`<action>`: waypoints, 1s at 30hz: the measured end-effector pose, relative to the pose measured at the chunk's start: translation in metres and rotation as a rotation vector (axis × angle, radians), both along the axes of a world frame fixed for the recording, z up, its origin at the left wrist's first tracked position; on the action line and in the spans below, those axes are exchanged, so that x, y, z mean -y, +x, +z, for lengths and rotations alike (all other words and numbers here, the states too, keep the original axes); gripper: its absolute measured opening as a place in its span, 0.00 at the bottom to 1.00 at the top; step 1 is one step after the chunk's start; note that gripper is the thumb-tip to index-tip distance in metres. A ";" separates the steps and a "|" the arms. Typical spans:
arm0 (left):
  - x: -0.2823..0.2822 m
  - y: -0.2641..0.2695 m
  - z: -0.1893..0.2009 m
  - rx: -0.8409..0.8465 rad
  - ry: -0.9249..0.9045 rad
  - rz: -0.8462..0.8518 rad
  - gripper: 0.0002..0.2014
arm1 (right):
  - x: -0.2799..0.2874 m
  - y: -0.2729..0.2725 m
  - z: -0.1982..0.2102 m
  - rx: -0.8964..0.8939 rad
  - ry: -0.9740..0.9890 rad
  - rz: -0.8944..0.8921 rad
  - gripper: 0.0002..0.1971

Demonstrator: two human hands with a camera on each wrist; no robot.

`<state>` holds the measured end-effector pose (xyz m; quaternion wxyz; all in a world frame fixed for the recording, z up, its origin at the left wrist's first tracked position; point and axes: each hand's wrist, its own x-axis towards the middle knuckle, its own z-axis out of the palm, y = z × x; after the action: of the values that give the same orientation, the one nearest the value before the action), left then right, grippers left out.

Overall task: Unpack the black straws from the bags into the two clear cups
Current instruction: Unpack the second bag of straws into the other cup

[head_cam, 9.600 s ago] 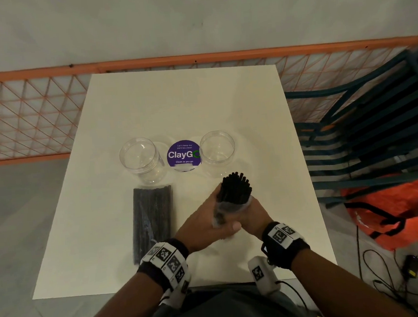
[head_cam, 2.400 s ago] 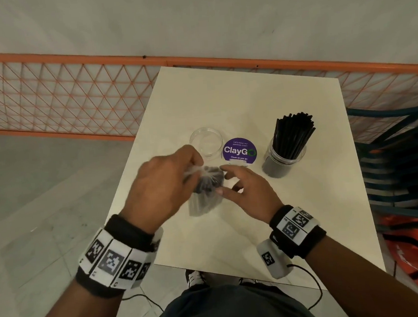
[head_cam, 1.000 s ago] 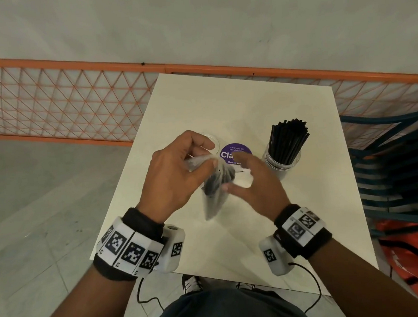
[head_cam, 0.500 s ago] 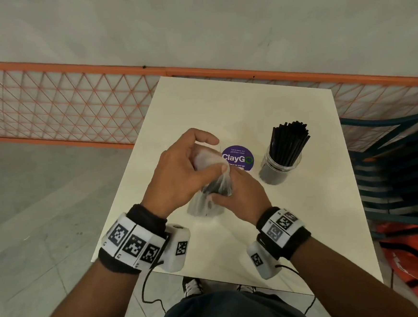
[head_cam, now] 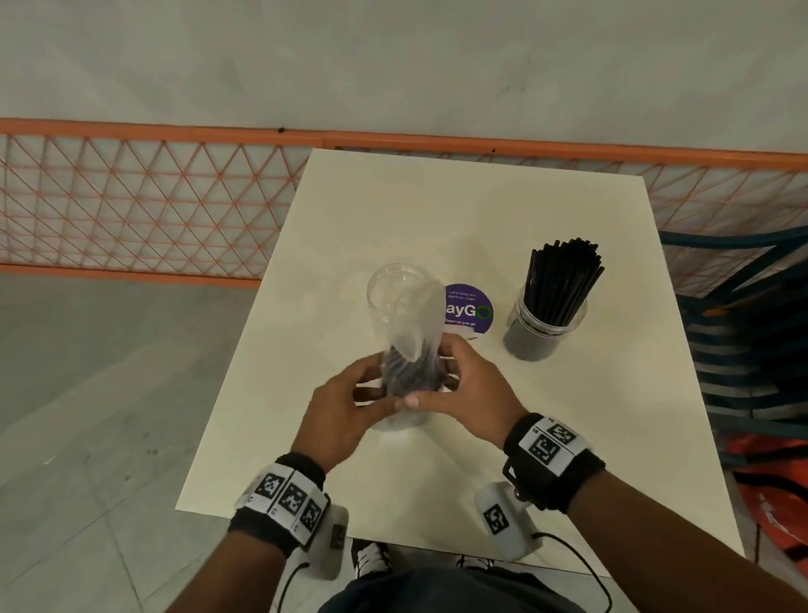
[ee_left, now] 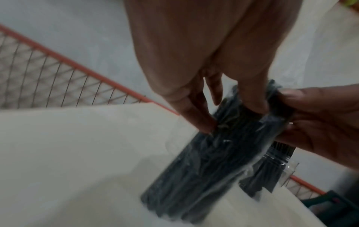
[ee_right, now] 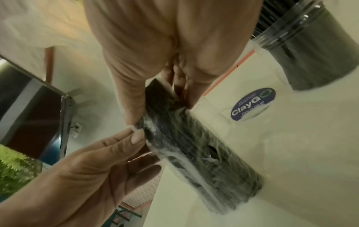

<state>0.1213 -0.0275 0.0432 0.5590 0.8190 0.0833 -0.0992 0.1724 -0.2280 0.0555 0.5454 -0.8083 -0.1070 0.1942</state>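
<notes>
A clear plastic bag of black straws point(head_cam: 412, 378) stands upright on the white table point(head_cam: 433, 207), its loose top sticking up. My left hand point(head_cam: 379, 390) grips it from the left and my right hand point(head_cam: 446, 375) from the right, fingers and thumbs curled round its upper part. In the left wrist view, the fingers point(ee_left: 196, 116) pinch the bag point(ee_left: 194, 169). In the right wrist view, the thumb and fingers clamp the bag point(ee_right: 204, 153) near its top. Behind it stands an empty clear cup point(head_cam: 393, 287). The other clear cup point(head_cam: 550, 314) holds a full bundle of black straws.
A round purple sticker point(head_cam: 470, 310) lies between the two cups. An orange mesh fence point(head_cam: 119, 208) runs behind the table. A dark slatted chair point(head_cam: 771, 325) and an orange bag point(head_cam: 803, 492) are to the right. Grey floor lies to the left.
My left hand has come down from the bag's top to its side. Both hands now hold the bag upright on the table, and its loose top has sprung up.
</notes>
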 end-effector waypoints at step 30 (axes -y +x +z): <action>0.009 -0.006 -0.033 -0.089 0.503 -0.155 0.31 | -0.002 -0.004 -0.038 -0.039 -0.145 0.105 0.33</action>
<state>0.1151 -0.0363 0.0103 0.3244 0.9309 0.0670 -0.1536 0.1682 -0.2260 0.0176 0.4765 -0.8350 -0.1244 0.2455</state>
